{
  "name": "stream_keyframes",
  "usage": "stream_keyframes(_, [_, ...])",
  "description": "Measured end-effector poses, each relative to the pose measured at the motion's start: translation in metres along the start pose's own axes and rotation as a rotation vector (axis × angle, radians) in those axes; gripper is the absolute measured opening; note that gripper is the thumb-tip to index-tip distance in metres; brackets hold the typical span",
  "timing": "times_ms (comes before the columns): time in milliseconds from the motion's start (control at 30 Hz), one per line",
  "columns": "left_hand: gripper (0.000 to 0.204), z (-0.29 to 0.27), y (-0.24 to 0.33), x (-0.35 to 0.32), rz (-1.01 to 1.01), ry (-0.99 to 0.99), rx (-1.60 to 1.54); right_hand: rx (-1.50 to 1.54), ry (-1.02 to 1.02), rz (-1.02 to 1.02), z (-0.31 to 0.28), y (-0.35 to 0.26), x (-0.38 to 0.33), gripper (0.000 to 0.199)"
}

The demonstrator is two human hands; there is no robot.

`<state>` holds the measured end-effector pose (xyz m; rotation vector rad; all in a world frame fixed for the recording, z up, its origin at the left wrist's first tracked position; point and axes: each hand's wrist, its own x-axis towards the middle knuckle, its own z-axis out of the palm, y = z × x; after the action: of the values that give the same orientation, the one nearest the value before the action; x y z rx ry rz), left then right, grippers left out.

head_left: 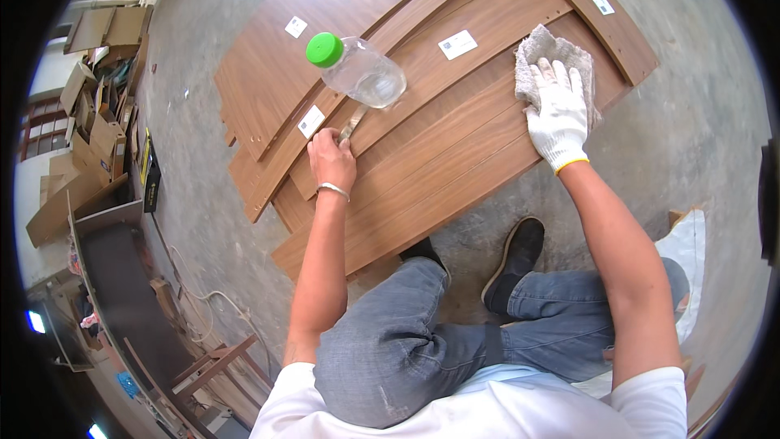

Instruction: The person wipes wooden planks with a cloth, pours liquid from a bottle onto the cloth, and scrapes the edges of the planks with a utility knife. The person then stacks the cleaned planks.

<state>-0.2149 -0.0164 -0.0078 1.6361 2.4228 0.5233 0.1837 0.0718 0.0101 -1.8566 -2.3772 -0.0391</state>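
Head view, looking down past denim-clad knees (382, 349): overlapping brown wood-grain boards (422, 187) spread across the middle, their long axes running from near left to far right, with white labels (457, 45) on several. At the right end of the boards, the right hand (559, 118), in a white knit glove with a yellow cuff, lies palm down, fingers stretched forward over a crumpled grey rag (532, 46). The rag sits directly beneath that hand, showing beyond the fingertips and along both sides; its longer direction runs near to far, crossing the board grain. Toward the left, the bare left hand (331, 161), a bracelet (333, 190) at its wrist, has its fingertips closed on a narrow flat tool (353, 123), possibly a scraper, whose long axis slants from the hand toward far right. Just beyond that tool is a clear bottle (370, 73) with a green cap (325, 49), cap toward the left, base toward the right; whether it stands or tilts, I cannot tell. Bottle and tool are nearer the left hand, which is well apart from the rag.
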Motion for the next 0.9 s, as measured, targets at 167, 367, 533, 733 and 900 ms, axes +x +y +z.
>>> stream_keyframes(167, [0.013, -0.015, -0.008, -0.007, 0.040, -0.087, 0.001, 0.049, 0.055, -0.004, 0.003, 0.001, 0.000, 0.069])
stream_keyframes(367, [0.020, -0.025, 0.065, -0.026, 0.147, -0.451, -0.500, 0.051, 0.065, -0.009, 0.003, 0.008, -0.003, 0.067])
stream_keyframes(533, [0.016, 0.014, 0.114, -0.001, 0.269, -0.448, -0.417, 0.068, 0.072, 0.001, 0.002, 0.003, 0.000, 0.066])
stream_keyframes(733, [0.016, 0.034, 0.129, 0.014, 0.356, -0.371, -0.258, 0.079, 0.041, -0.001, 0.001, 0.000, 0.000, 0.070])
stream_keyframes(900, [0.016, 0.039, 0.147, 0.012, 0.480, -0.222, -0.013, 0.065, 0.029, 0.014, 0.000, 0.003, -0.001, 0.070])
